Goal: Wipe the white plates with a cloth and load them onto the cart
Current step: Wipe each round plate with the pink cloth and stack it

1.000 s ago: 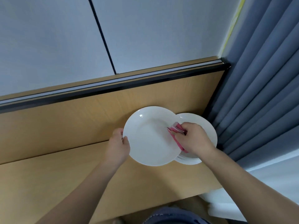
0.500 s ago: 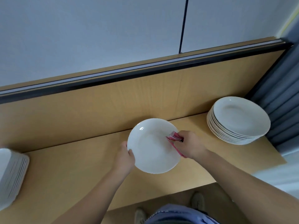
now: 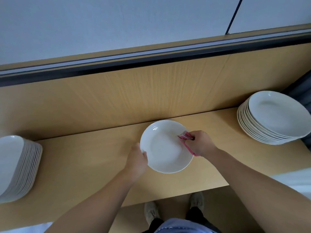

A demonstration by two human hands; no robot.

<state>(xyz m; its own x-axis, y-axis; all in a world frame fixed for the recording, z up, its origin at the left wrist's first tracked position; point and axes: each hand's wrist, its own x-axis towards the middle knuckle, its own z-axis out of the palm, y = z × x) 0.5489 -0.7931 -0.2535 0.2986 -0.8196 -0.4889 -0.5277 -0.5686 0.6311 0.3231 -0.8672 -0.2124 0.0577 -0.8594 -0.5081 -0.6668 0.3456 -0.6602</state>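
A white plate (image 3: 164, 147) is held above the wooden counter (image 3: 84, 165), a little right of centre. My left hand (image 3: 137, 158) grips its left rim, thumb on top. My right hand (image 3: 200, 143) pinches a pink cloth (image 3: 186, 137) against the plate's right edge; part of the cloth hangs below my palm. A stack of several white plates (image 3: 274, 117) stands at the counter's right end. Another stack of white plates (image 3: 16, 165) sits at the left edge of the view. No cart is in view.
An upright wooden back panel (image 3: 151, 95) with a dark rail on top runs behind the counter. Grey curtain (image 3: 301, 91) hangs at the far right. The counter's front edge is near my body, my shoes (image 3: 151, 212) on the floor below.
The view has swung left: the right stack slid from behind the held plate to the right edge, and the left stack came into sight. Both hands keep their hold on plate and cloth.
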